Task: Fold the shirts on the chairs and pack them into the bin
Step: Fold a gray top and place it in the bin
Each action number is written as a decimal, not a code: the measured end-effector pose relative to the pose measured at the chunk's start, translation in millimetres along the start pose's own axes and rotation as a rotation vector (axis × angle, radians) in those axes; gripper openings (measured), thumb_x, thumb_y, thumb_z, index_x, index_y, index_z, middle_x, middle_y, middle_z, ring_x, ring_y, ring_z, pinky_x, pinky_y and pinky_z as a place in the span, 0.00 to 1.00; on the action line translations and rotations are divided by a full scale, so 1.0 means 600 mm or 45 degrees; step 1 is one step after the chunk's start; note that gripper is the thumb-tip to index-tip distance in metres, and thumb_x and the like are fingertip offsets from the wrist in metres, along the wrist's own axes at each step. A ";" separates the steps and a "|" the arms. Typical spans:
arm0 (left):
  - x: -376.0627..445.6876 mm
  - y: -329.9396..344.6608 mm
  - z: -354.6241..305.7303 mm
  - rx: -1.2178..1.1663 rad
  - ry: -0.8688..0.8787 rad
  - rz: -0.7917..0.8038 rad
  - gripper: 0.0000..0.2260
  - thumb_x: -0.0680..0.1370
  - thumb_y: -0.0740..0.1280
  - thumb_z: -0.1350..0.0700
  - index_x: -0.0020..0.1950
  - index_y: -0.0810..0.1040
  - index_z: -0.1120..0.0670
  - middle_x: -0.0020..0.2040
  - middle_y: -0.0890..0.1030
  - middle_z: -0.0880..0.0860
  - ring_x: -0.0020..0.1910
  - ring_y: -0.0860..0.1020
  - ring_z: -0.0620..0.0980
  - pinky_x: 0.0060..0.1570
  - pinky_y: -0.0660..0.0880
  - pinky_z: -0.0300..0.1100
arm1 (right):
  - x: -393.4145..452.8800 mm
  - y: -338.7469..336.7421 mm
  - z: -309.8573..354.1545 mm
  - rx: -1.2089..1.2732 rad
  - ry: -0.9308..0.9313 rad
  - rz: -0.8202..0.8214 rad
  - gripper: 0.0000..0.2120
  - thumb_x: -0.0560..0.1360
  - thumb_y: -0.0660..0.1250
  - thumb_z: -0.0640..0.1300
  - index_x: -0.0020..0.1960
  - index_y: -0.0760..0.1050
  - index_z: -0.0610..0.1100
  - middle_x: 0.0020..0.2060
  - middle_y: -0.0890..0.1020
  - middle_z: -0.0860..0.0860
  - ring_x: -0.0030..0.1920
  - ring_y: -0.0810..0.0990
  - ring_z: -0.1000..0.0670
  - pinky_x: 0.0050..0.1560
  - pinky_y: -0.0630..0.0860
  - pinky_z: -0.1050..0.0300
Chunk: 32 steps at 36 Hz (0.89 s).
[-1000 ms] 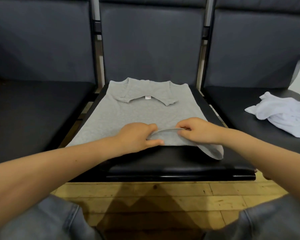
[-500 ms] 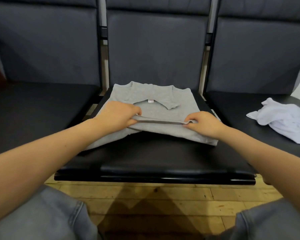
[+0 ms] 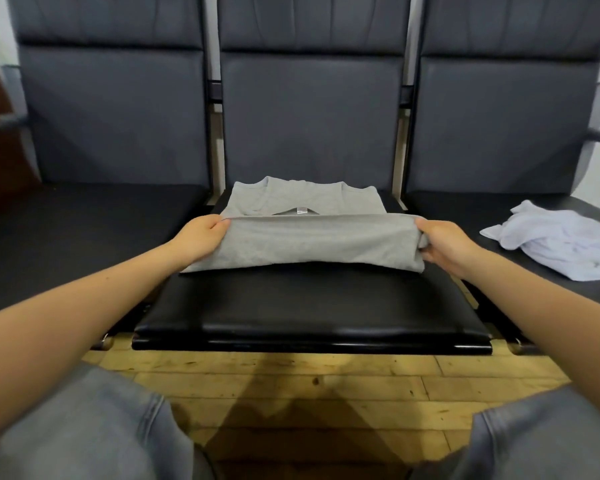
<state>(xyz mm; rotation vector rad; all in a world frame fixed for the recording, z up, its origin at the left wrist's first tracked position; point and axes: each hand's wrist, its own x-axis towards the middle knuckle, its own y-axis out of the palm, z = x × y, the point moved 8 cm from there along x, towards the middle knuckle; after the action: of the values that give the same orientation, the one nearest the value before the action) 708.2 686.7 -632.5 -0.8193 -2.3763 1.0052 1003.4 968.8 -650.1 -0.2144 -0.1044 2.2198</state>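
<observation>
Two shirts: grey shirt [image 3: 321, 244] on the middle chair seat [image 3: 309, 306], mid-fold; white shirt [image 3: 561, 242] in a loose heap on the right-hand chair seat [image 3: 492, 209], well apart and untouched.
Grey shirt: lower half raised and carried toward the collar, label [image 3: 301, 210] just showing beyond the lifted edge; collar end flat on the seat near the backrest.
Left hand [image 3: 198, 237]: pinches the left corner of the lifted hem, fingers curled over the cloth.
Right hand [image 3: 444, 242]: grips the right corner, thumb on top, fingers tucked beneath.
Step in hand: likely the half-fold, hem to shoulders.
Doing it well: keep the hem taut and level between both corners; lay it square onto the shoulder line, side edges matched; lower both corners together, then flatten from the fold outward to press out trapped air.
Risk: right side looks bunched under the fingers, so a crease or skewed edge seems possible if set down as is.
Bin: not in view.
Beyond the chairs: wooden floor [image 3: 291, 382] in front, grey trouser knees at the bottom corners.
Change since half a second ago: hem higher and further toward the collar, covering more of the neckline; hands spread wider, now at the outer corners rather than nearer the middle; more bare seat showing in front.
</observation>
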 end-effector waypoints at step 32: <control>0.044 -0.055 0.019 0.365 0.096 -0.124 0.09 0.80 0.62 0.50 0.47 0.79 0.53 0.43 0.80 0.51 0.44 0.77 0.52 0.43 0.74 0.47 | 0.008 -0.029 0.042 0.022 -0.022 -0.159 0.15 0.77 0.68 0.39 0.62 0.75 0.37 0.54 0.80 0.44 0.53 0.80 0.47 0.54 0.76 0.52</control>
<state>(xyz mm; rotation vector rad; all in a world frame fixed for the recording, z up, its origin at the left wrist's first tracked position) 670.8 679.9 -611.1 -0.6173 -2.1223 1.2152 1009.4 983.1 -623.4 -0.1747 -0.1047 2.0976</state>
